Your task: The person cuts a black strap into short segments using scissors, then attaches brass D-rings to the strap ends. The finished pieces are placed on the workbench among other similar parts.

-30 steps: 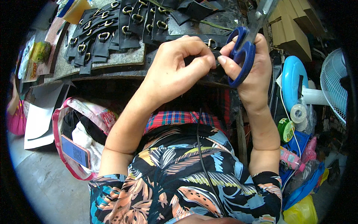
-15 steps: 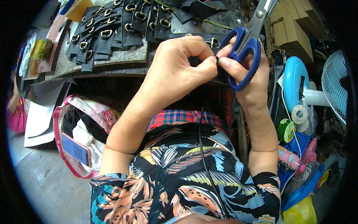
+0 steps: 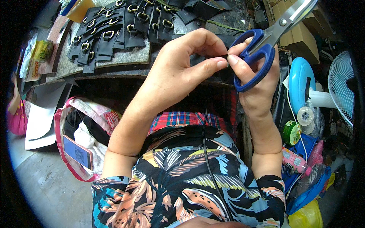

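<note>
Your desk [image 3: 125, 57] was the biggest thing in front of you, and everything else can be placed from it. On the top of the desk, toward its far left, black strap pieces with brass buckles [image 3: 114, 28] lay fanned in overlapping rows, likely so each buckle stayed visible and easy to lift off one at a time. Off the right end of the desk stood a white fan [image 3: 344, 93] with a blue round base [image 3: 298, 85], and below that a clutter of tape rolls [image 3: 304, 116] and bottles, parked out of your working space. Under the left end of the desk, on the floor, sat an open pink-handled bag [image 3: 81, 125] with a phone [image 3: 77, 152] resting on its rim, probably kept within reach.

Above the near edge of the desk you held both hands up close together. Your left hand [image 3: 182, 68] had its grip pressed together, thumb and forefinger pinching a small dark piece [image 3: 226, 57] that is mostly hidden, so I cannot tell its shape. Your right hand [image 3: 253, 76] had fingers threaded through the blue scissors [image 3: 262, 49], blades pointing up and away from the desk; its thumb tip met the same small piece, seemingly to steady it while the tool stayed ready.
</note>
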`<move>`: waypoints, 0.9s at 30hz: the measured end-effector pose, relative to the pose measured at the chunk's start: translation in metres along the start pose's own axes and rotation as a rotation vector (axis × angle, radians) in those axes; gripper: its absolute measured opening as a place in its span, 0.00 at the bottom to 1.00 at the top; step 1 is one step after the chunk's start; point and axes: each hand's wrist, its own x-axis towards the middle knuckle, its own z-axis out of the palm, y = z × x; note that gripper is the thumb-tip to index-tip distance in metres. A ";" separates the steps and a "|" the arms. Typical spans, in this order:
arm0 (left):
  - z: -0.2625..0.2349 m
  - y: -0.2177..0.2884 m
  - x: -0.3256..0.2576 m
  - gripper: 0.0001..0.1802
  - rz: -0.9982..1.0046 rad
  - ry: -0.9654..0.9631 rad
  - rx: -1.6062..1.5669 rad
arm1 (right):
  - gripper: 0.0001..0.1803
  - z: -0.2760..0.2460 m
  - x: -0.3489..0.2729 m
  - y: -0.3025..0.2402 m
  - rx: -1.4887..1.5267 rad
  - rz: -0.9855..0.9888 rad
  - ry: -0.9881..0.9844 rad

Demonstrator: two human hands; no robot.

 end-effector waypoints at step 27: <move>-0.014 -0.013 0.000 0.14 -0.183 0.141 -0.252 | 0.29 -0.065 -0.050 -0.033 -0.957 0.116 -0.390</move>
